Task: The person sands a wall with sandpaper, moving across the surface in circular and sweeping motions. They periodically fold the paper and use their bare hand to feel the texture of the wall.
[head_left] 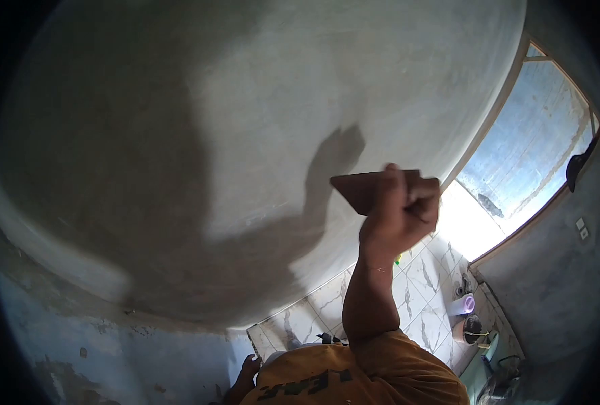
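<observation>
At the grey wall (266, 81): right hand (408, 196) clenched round a flat dark blade (360, 190), seemingly just off the surface. Left hand (250, 366) low beside shirt (313, 378); cannot tell its grip.

This looks like a room inside a home, and its walls seem not yet finished. The big wall (266, 88) has a grey, bare surface like plaster, and the lower wall (144, 361) shows blue paint with worn patches. There is a floor of marble-pattern tiles (425, 278), a bright doorway (472, 219), and switches (582, 228) on the side wall (550, 270).
</observation>
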Tool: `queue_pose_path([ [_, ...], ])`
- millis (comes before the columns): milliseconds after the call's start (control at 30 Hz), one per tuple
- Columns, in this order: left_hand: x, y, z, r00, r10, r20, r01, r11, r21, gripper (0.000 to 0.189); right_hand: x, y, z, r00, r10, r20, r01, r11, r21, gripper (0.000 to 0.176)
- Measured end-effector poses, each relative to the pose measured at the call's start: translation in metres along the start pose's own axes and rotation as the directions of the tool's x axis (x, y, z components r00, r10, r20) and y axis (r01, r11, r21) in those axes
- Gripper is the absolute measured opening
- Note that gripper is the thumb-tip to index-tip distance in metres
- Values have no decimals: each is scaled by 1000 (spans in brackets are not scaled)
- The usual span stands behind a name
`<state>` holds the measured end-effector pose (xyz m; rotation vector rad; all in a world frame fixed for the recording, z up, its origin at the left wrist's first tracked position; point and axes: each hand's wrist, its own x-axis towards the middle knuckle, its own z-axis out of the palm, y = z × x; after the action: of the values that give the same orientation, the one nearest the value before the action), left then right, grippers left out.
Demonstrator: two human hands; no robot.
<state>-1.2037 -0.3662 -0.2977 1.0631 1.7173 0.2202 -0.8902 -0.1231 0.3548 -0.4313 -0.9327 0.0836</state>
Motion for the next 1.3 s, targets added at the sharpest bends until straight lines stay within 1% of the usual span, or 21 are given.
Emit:
queue_pose_path([
  [33,-1,-2,2,1000,0,-8,1,1000,4,80,-4,6,2,1000,10,6,-10,1000,7,28],
  [100,-6,-5,2,1000,2,-28,-2,1000,10,79,-13,13,7,905,172,388,-71,963,-260,26],
  [133,-6,-7,2,999,3,-37,-3,1000,11,79,-18,16,14,902,177,393,-79,964,-253,26],
  [200,-5,-10,1,998,-2,-58,3,1000,18,78,-28,21,28,807,311,502,-244,950,-196,24],
  [300,6,-10,2,989,128,74,-130,991,23,63,-26,24,19,802,248,544,-238,967,-90,27],
  [333,-1,6,3,993,-115,-6,113,985,-132,61,-27,25,15,797,252,549,-241,966,-94,27],
  [400,-15,29,-6,993,-119,-23,116,988,-105,62,-30,26,4,785,256,565,-326,945,25,36],
  [533,-7,9,5,997,-47,-59,43,997,-65,63,-27,40,-22,738,380,558,-471,882,23,47],
  [567,-2,1,8,997,6,-74,-11,998,-61,63,-29,43,-25,735,386,558,-476,879,19,47],
  [600,8,-13,10,992,124,-38,-121,991,59,62,-31,46,-27,729,395,559,-529,843,93,47],
  [633,1,-9,9,992,119,-35,-116,991,61,62,-32,48,-28,723,404,561,-577,799,168,47],
  [700,-19,19,1,995,-64,-76,59,997,-56,61,-34,49,-31,693,401,599,-630,740,234,45],
  [733,-19,16,1,995,-67,-75,63,997,-54,61,-35,50,-32,665,386,639,-677,674,297,44],
  [867,-23,22,0,997,0,-79,0,1000,5,60,-44,50,-25,647,385,659,-715,606,348,37],
  [933,-25,25,-1,996,-11,-85,12,1000,10,59,-52,53,-20,785,296,544,-494,829,261,34],
  [967,-22,20,1,996,-24,-82,26,999,26,59,-57,52,-17,784,297,546,-497,826,264,34],
  [1033,-17,14,2,996,-36,-82,40,998,45,59,-67,49,-8,825,338,452,-400,915,46,26],
  [1067,-17,13,3,995,-25,-97,31,998,54,58,-68,44,2,825,340,451,-401,915,44,26],
  [1100,-17,12,5,994,-13,-111,21,998,63,58,-66,38,13,881,176,440,-123,982,-145,21],
  [1133,-18,14,4,994,-14,-109,21,998,67,58,-66,33,23,888,5,461,164,931,-326,23],
  [1300,-11,13,5,995,-50,-84,54,997,49,61,-74,35,46,954,7,299,116,913,-391,32],
])
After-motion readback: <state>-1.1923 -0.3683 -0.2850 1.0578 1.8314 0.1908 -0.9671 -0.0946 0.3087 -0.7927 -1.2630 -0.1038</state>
